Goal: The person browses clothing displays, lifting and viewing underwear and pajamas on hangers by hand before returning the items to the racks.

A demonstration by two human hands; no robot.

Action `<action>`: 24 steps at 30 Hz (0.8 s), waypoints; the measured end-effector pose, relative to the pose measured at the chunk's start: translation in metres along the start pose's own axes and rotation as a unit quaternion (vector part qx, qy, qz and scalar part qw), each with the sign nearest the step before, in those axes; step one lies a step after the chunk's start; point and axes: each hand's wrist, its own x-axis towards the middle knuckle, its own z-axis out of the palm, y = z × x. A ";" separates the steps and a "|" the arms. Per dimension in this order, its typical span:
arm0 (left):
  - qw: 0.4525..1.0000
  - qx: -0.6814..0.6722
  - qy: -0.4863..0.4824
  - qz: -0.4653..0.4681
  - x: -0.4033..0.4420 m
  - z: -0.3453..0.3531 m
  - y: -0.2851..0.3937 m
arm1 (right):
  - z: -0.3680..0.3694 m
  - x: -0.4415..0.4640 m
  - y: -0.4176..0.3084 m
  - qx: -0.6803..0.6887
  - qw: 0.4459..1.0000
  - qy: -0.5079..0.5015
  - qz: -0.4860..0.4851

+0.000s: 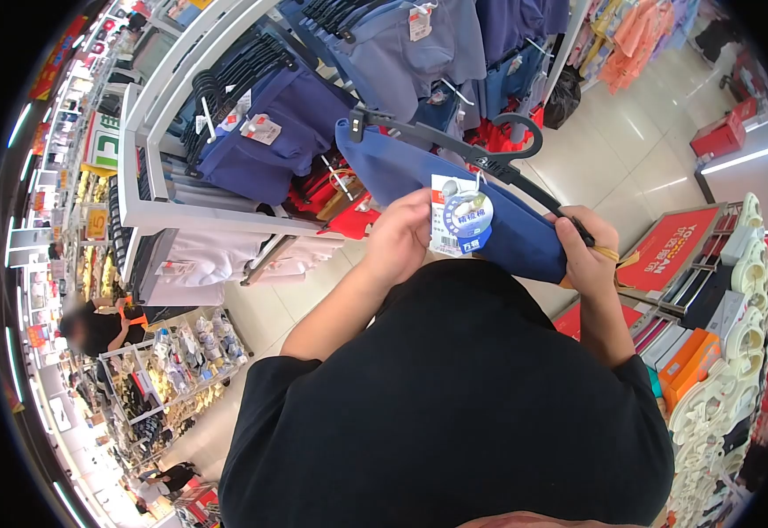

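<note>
A pair of dark blue shorts or trousers (520,233) hangs folded from a black clip hanger (437,136) in front of my chest. My right hand (588,251) grips the hanger's near end together with the top of the garment. A white price tag (444,236) with a barcode and a round blue-and-white label (468,220) dangle on the garment's face. My left hand (401,233) is closed at the tag's left edge, with its fingertips partly hidden behind it. The hanger's hook (525,136) points away from me.
A white rack (128,207) of blue and purple shorts (269,145) stands ahead and left. White shoes (740,352) and an orange box (690,365) fill a shelf at right. A black bag (563,97) sits on the tiled floor. Another person (102,327) is at far left.
</note>
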 end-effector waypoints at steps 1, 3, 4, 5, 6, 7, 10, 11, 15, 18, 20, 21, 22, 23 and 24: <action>0.997 -0.059 0.037 -0.023 -0.002 -0.006 -0.001 | 0.001 0.000 0.000 0.008 1.000 0.004 -0.001; 0.999 0.007 0.020 -0.023 -0.002 -0.002 0.001 | 0.002 0.000 0.001 0.023 1.000 0.011 -0.004; 0.999 0.041 0.012 -0.024 -0.001 0.000 0.001 | 0.002 0.000 0.001 0.026 1.000 0.009 0.003; 0.997 0.072 0.018 -0.010 -0.001 0.002 -0.001 | 0.003 0.000 0.002 0.028 1.000 0.007 0.010; 0.994 0.104 0.023 0.003 0.001 0.005 -0.004 | 0.003 0.000 0.002 0.031 0.999 0.005 0.017; 0.990 0.135 0.029 0.017 0.002 0.006 -0.006 | 0.003 0.000 0.001 0.023 1.000 0.002 0.016; 0.976 0.205 0.066 0.020 0.003 0.002 -0.010 | 0.004 0.001 -0.003 0.006 1.000 -0.006 0.012; 0.977 0.204 0.053 0.027 0.003 0.002 -0.009 | 0.004 0.001 -0.003 0.003 1.000 -0.008 0.011; 0.997 0.077 0.018 0.000 0.000 0.009 0.006 | 0.002 0.001 0.000 0.011 1.000 0.000 0.015; 0.996 0.074 0.044 0.010 -0.001 0.008 0.002 | 0.002 0.000 0.003 0.015 1.000 0.002 0.009; 0.992 0.110 0.057 0.018 -0.001 0.008 -0.002 | 0.001 0.000 0.001 0.011 1.000 -0.004 0.003; 0.992 0.115 0.055 0.011 -0.001 0.011 0.000 | 0.001 0.000 0.001 0.008 1.000 -0.008 0.000; 0.991 0.121 0.053 0.005 -0.001 0.013 0.001 | 0.002 0.000 0.001 0.008 1.000 -0.006 0.002; 0.987 0.146 0.065 0.003 -0.002 0.015 0.002 | 0.003 0.000 0.002 0.008 1.000 -0.004 0.005; 0.982 0.171 0.077 0.000 -0.003 0.017 0.002 | 0.003 0.000 0.002 0.008 1.000 -0.002 0.008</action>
